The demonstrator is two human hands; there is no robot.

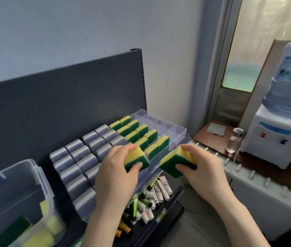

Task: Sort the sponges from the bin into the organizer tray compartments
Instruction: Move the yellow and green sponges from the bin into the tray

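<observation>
**Item: sponge sorting, in progress, well advanced.**

- Clear plastic organizer tray with a grid of compartments point(172, 130): sits tilted on a dark grey metal shelf unit point(61, 97).
- Grey rectangular sponges point(80, 157): stand one to a compartment and fill the tray's left and middle part. Judged done.
- Yellow foam sponges with green scouring faces point(134, 131): stand on edge in several rows to the right of the grey ones. Partly done.
- Empty compartments: a strip at the tray's right end and far corner holds nothing visible.
- Left hand point(116, 177): grips one yellow-and-green sponge point(135, 160) between thumb and fingers, just above the near edge of the yellow-green rows.
- Right hand point(207, 175): grips a second yellow-and-green sponge point(177, 162) the same way, beside the tray's near right edge, apart from the first.
- Clear plastic storage bin point(39, 177): at lower left, beside the tray. Several loose yellow and green sponges point(39, 236) lie at its bottom.

Left to do, as judged: seat the two held sponges, then move the bin's remainder into the open compartments.
</observation>
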